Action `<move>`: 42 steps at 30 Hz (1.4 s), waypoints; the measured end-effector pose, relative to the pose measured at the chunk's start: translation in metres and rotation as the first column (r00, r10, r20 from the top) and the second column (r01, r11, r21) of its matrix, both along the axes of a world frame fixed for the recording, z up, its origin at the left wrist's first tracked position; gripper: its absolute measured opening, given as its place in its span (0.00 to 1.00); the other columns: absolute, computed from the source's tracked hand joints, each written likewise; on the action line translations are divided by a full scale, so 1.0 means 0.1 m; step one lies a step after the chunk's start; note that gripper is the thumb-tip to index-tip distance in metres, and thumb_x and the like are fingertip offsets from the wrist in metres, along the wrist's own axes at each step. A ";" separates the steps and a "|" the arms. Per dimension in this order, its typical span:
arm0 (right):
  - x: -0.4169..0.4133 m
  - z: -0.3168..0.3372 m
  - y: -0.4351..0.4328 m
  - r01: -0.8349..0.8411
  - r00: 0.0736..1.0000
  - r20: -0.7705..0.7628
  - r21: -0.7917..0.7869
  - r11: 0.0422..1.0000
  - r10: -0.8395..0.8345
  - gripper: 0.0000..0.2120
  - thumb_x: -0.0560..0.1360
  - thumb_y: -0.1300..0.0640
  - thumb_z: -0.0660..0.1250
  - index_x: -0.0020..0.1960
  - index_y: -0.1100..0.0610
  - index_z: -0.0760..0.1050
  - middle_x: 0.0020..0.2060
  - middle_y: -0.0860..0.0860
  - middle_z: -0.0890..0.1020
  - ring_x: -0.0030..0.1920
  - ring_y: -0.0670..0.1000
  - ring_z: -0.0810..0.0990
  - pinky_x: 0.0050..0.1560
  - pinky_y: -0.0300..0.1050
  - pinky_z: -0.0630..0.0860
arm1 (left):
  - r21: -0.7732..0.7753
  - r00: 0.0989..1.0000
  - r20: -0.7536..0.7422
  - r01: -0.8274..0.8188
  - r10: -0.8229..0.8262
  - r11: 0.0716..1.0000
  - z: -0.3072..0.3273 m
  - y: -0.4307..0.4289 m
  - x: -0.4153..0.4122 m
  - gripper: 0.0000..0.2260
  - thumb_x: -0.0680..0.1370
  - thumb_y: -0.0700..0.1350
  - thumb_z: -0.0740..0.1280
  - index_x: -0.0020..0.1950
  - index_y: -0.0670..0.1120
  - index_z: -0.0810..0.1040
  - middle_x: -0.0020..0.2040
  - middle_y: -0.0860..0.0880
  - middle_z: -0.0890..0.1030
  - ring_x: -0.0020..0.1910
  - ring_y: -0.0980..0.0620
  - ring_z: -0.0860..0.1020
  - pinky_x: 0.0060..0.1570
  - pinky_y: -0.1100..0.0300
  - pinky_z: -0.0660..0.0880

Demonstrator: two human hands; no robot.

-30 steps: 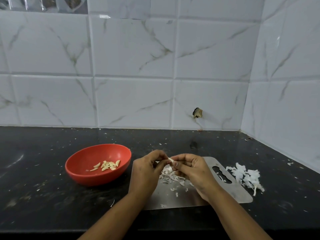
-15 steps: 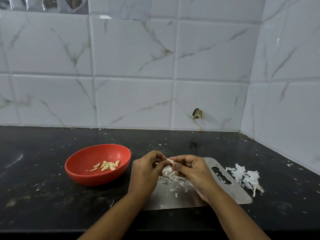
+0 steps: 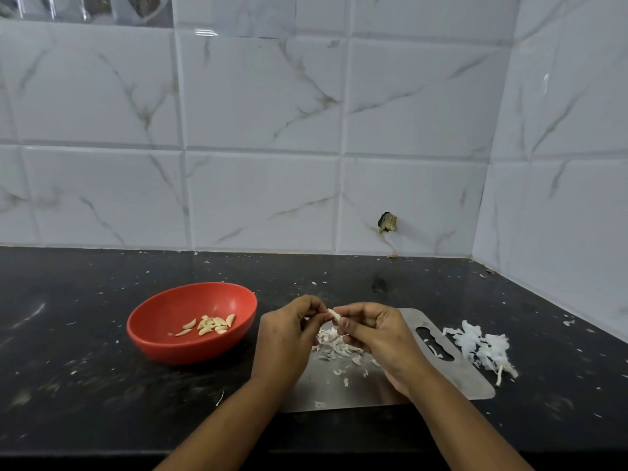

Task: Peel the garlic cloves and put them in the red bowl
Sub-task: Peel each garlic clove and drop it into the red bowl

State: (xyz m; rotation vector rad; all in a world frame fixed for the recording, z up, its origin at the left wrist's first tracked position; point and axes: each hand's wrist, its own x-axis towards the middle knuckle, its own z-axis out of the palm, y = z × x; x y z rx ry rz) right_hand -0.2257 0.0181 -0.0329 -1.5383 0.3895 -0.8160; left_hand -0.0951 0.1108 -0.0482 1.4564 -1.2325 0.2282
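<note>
Black counter [image 3: 85, 402], front edge nearest: on it a steel board [image 3: 390, 389] lies right of centre, its slotted end turned toward the right-hand corner. From my remote station I read both of the person's hands meeting above the board. The left hand [image 3: 289, 338] has its fingers curled, with thumb and forefinger tips pinching the garlic clove [image 3: 334, 314]. The right hand [image 3: 380, 338] pinches the same clove from the opposite side, its other fingers folded toward the palm. The clove sits between the two sets of fingertips, long axis slanted, pale free tip pointing up toward the left hand. I cannot tell how much skin remains on it. Peel scraps [image 3: 334, 346] lie on the board directly beneath.

I judge the step in hand to be stripping this clove. The drop-off lies leftward, and the left hand is nearer the red bowl [image 3: 163, 348]. The bowl stands on the counter just beside the board's left edge and holds a small heap of peeled cloves [image 3: 212, 325]. A pile of skins [image 3: 482, 348] lies off the board's right end. A tiled wall [image 3: 258, 198] closes the counter's back edge.
</note>
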 end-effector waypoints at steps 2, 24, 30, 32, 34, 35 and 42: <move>0.00 0.00 0.00 0.002 1.000 -0.010 -0.001 1.000 -0.002 0.07 0.73 0.65 0.71 0.49 0.59 0.83 0.40 0.56 0.85 0.40 0.48 0.83 0.42 0.38 0.79 | -0.004 1.000 0.009 0.003 -0.003 1.000 0.00 0.00 0.01 0.06 0.73 0.41 0.73 0.42 0.52 0.79 0.34 0.57 0.81 0.28 0.56 0.79 0.31 0.66 0.75; -0.02 0.00 -0.01 -0.010 0.999 -0.050 -0.012 1.000 0.009 0.06 0.74 0.65 0.70 0.50 0.61 0.83 0.43 0.61 0.85 0.40 0.49 0.82 0.42 0.40 0.79 | 0.060 0.998 0.064 0.001 -0.005 0.998 -0.05 -0.05 0.07 0.10 0.75 0.42 0.71 0.42 0.58 0.76 0.33 0.57 0.80 0.29 0.56 0.79 0.35 0.54 0.78; 0.00 0.01 0.01 -0.003 0.999 -0.051 0.042 0.999 0.006 0.06 0.74 0.63 0.71 0.50 0.63 0.81 0.42 0.59 0.85 0.41 0.49 0.83 0.41 0.40 0.80 | 0.152 0.978 0.210 -0.030 -0.002 0.988 -0.08 -0.06 0.05 0.06 0.78 0.46 0.66 0.46 0.57 0.73 0.32 0.57 0.77 0.31 0.58 0.76 0.35 0.51 0.76; 0.01 0.01 0.01 0.018 0.999 -0.047 0.042 0.999 -0.017 0.05 0.74 0.64 0.70 0.50 0.64 0.81 0.41 0.59 0.85 0.40 0.49 0.83 0.41 0.39 0.80 | 0.149 0.970 0.244 -0.046 0.009 0.988 -0.08 -0.06 0.05 0.04 0.78 0.47 0.66 0.47 0.57 0.73 0.31 0.56 0.77 0.31 0.58 0.77 0.35 0.52 0.76; 0.02 0.00 0.00 0.034 0.999 -0.034 0.055 0.998 -0.032 0.05 0.75 0.64 0.70 0.50 0.64 0.80 0.39 0.58 0.84 0.38 0.48 0.82 0.40 0.40 0.80 | 0.152 0.972 0.235 -0.030 -0.006 0.988 -0.07 -0.06 0.05 0.05 0.78 0.46 0.66 0.47 0.57 0.74 0.30 0.56 0.77 0.31 0.58 0.77 0.35 0.54 0.76; 0.02 0.00 0.00 0.038 0.999 -0.021 0.068 0.997 -0.037 0.05 0.74 0.64 0.70 0.50 0.64 0.80 0.38 0.58 0.84 0.37 0.48 0.82 0.40 0.39 0.80 | 0.153 0.972 0.236 -0.023 -0.014 0.988 -0.07 -0.06 0.03 0.05 0.78 0.45 0.67 0.47 0.55 0.74 0.30 0.56 0.77 0.31 0.58 0.77 0.36 0.55 0.75; 0.01 0.00 -0.04 0.047 0.995 0.080 0.150 0.988 -0.059 0.04 0.72 0.64 0.71 0.47 0.63 0.80 0.35 0.56 0.84 0.35 0.48 0.81 0.40 0.39 0.81 | 0.193 0.984 0.179 -0.018 -0.018 0.981 -0.07 -0.06 0.02 0.06 0.78 0.45 0.67 0.44 0.54 0.72 0.31 0.55 0.78 0.31 0.59 0.78 0.36 0.56 0.75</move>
